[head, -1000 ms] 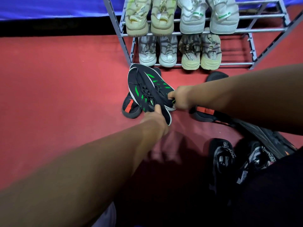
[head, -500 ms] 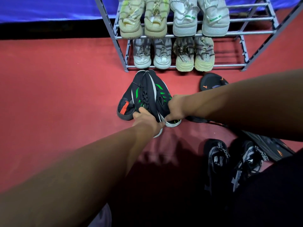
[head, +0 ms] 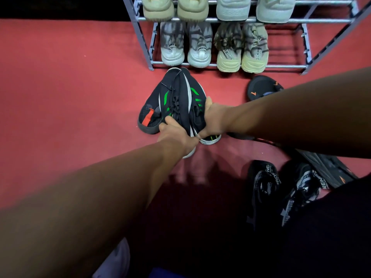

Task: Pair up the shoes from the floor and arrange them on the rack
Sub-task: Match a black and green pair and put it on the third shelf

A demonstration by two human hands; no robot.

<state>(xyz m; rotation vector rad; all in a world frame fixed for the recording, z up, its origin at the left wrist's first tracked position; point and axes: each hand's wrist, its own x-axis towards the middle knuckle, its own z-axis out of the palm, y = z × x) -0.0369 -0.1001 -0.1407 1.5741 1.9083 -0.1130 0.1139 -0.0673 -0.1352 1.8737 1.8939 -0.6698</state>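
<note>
Fingers [head: 170,122] of the left hand [head: 176,135] are closed on the heel end of one black shoe with green stripes [head: 176,99], and those of the right hand [head: 213,119] are wrapped around the side and heel of its mate [head: 197,115]. In the single head view, the two shoes are held pressed side by side, toes pointing toward the rack [head: 301,20], just in front of its lower rail and above the red floor [head: 70,87]. Whether they are lifted clear or resting on the floor cannot be told. A black shoe with an orange tab [head: 149,119] lies partly beneath them on the left.

Both rack shelves are seen filled on the left and middle by pale pairs, while bare bars are left at the right end of the lower shelf [head: 287,66]. Further dark shoes are scattered on the floor near the right forearm, among them a patterned black-and-white pair [head: 265,183].

The pairing step appears finished for this pair; placement is judged to be next. For that, the pair would have to be carried rightward to the free stretch, kept together, and set down heel-out on the bars.
</note>
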